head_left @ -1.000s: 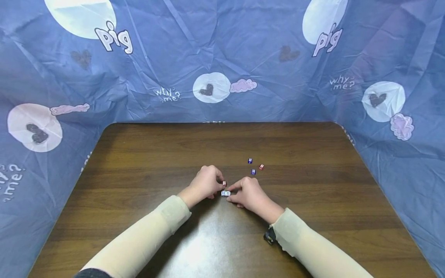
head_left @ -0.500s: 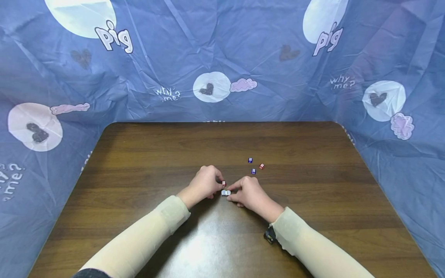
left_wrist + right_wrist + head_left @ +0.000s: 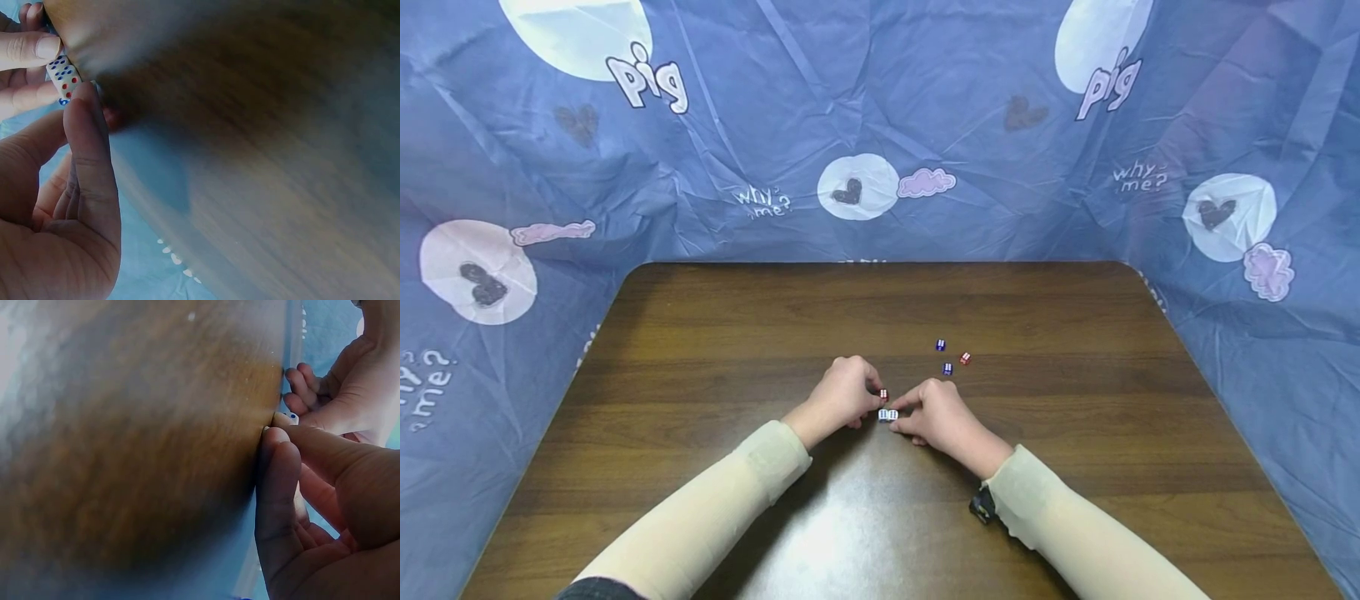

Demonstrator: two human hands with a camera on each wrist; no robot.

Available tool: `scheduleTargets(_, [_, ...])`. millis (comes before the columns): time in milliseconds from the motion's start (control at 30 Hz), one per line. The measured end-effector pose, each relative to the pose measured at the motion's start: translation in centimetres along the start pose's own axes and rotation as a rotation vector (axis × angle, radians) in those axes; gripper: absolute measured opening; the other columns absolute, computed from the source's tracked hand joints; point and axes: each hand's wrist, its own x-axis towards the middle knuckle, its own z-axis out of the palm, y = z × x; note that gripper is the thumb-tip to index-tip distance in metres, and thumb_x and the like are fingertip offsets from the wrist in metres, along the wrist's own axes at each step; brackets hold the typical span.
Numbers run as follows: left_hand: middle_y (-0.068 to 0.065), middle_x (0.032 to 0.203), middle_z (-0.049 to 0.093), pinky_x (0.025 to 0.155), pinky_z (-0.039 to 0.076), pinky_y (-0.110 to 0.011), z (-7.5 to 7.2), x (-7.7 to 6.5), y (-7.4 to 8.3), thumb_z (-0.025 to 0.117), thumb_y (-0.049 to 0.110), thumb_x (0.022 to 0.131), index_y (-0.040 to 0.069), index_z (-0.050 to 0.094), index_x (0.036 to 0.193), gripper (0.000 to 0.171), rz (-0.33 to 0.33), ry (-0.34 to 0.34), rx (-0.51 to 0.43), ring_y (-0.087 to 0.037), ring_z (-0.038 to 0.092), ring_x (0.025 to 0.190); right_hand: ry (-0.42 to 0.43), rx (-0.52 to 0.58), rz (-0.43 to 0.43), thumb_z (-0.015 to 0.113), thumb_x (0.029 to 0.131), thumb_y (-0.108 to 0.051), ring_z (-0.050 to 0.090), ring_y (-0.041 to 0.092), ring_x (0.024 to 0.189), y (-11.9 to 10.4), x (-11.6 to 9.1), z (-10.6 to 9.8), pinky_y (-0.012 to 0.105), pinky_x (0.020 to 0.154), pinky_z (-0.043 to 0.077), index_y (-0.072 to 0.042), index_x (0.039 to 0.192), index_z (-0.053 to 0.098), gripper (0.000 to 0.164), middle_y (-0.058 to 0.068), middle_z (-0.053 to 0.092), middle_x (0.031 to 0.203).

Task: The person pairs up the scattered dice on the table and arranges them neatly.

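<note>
With fingers [image 3: 90, 140] of L hand [image 3: 842, 392], pinches red die [image 3: 883, 394] just beyond white dice [image 3: 892, 415] — w/ R hand [image 3: 942, 417], clamps these, prob. to steady them.

"pig", "why me?" | repeated on blue cloth [image 3: 970, 75] | blue and red pips | white dice [image 3: 65, 74]

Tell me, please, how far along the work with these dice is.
Apparently done: two white dice sit side by side. In hand: the left hand pinches the near red die just beyond them, while the right hand holds at the pair's right end. Probably left: two blue dice and the far red die, lying apart and unheld.
</note>
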Motion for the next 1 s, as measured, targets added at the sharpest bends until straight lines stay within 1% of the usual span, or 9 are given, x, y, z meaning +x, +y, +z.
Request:
scheduleTargets(200, [-0.01, 0.053, 0.064, 0.036, 0.053, -0.028, 0.1, 0.1, 0.0, 0.079, 0.003, 0.085, 0.006, 0.075, 0.082, 0.006, 0.001, 0.004, -0.003, -0.022, 0.064, 0.041, 0.016, -0.017, -0.013, 0.088, 0.08, -0.011, 0.058, 0.01, 0.042, 0.0, -0.1, -0.1, 0.026, 0.042, 0.052, -0.016, 0.096, 0.083, 0.017, -0.003, 0.065, 0.054])
scheduleTargets(433, [-0.012, 0.053, 0.063, 0.036, 0.053, -0.028, 0.0, -0.1, 0.2, 0.079, 0.002, 0.085, 0.007, 0.074, 0.08, 0.009, 0.003, 0.001, -0.009, -0.022, 0.064, 0.041, 0.027, -0.009, -0.014, 0.089, 0.079, -0.012, 0.058, 0.009, 0.041, 0.3, -0.2, -0.1, 0.025, 0.042, 0.05, -0.015, 0.1, 0.082, 0.022, -0.004, 0.063, 0.052])
scheduleTargets(567, [-0.012, 0.053, 0.063, 0.036, 0.053, -0.028, 0.0, -0.1, 0.2, 0.079, 0.001, 0.084, 0.006, 0.073, 0.079, 0.01, 0.006, -0.003, -0.017, -0.022, 0.064, 0.041, 0.028, -0.024, -0.01, 0.09, 0.079, -0.014, 0.06, 0.01, 0.044, 0.7, -0.4, -0.5, 0.026, 0.043, 0.05, -0.01, 0.107, 0.08, 0.03, -0.007, 0.062, 0.051])
scheduleTargets(700, [-0.012, 0.052, 0.063, 0.036, 0.053, -0.029, 0.1, 0.1, 0.0, 0.079, 0.0, 0.084, 0.005, 0.072, 0.078, 0.011, 0.008, -0.005, -0.028, -0.022, 0.063, 0.04, 0.025, -0.035, -0.035, 0.09, 0.079, -0.015, 0.059, 0.009, 0.049, 1.1, -0.7, -1.5, 0.026, 0.044, 0.048, -0.005, 0.114, 0.077, 0.039, -0.009, 0.063, 0.056])
scheduleTargets(767, [-0.012, 0.052, 0.063, 0.036, 0.054, -0.029, 0.1, 0.1, 0.0, 0.079, 0.0, 0.084, 0.004, 0.072, 0.078, 0.01, 0.01, -0.007, -0.033, -0.022, 0.063, 0.04, 0.043, -0.04, -0.069, 0.089, 0.08, -0.015, 0.059, 0.008, 0.051, 1.5, -0.9, -2.0, 0.025, 0.046, 0.048, -0.004, 0.116, 0.076, 0.04, -0.01, 0.064, 0.059])
scheduleTargets(833, [-0.012, 0.052, 0.063, 0.036, 0.054, -0.03, 0.1, 0.1, -0.1, 0.079, 0.0, 0.084, 0.004, 0.072, 0.078, 0.009, 0.008, -0.011, -0.034, -0.021, 0.062, 0.039, 0.082, -0.049, -0.099, 0.088, 0.081, -0.017, 0.059, 0.007, 0.052, 1.8, -1.0, -2.5, 0.025, 0.047, 0.048, -0.004, 0.116, 0.076, 0.039, -0.011, 0.064, 0.06])
scheduleTargets(933, [-0.013, 0.053, 0.063, 0.036, 0.054, -0.03, 0.0, 0.2, -0.1, 0.077, 0.0, 0.084, 0.003, 0.073, 0.079, 0.007, 0.007, -0.024, -0.041, -0.019, 0.061, 0.038, 0.155, -0.039, -0.133, 0.086, 0.084, -0.021, 0.06, 0.008, 0.051, 2.1, -1.0, -3.4, 0.026, 0.049, 0.049, -0.004, 0.115, 0.076, 0.036, -0.01, 0.063, 0.056])
scheduleTargets(1000, [-0.014, 0.053, 0.063, 0.036, 0.054, -0.031, 0.0, 0.2, -0.1, 0.076, 0.0, 0.084, 0.001, 0.073, 0.081, 0.005, 0.0, -0.034, -0.051, -0.019, 0.061, 0.038, 0.203, -0.019, -0.131, 0.084, 0.087, -0.023, 0.061, 0.011, 0.049, 2.3, -0.9, -4.1, 0.027, 0.05, 0.05, -0.003, 0.115, 0.076, 0.035, -0.008, 0.061, 0.054])
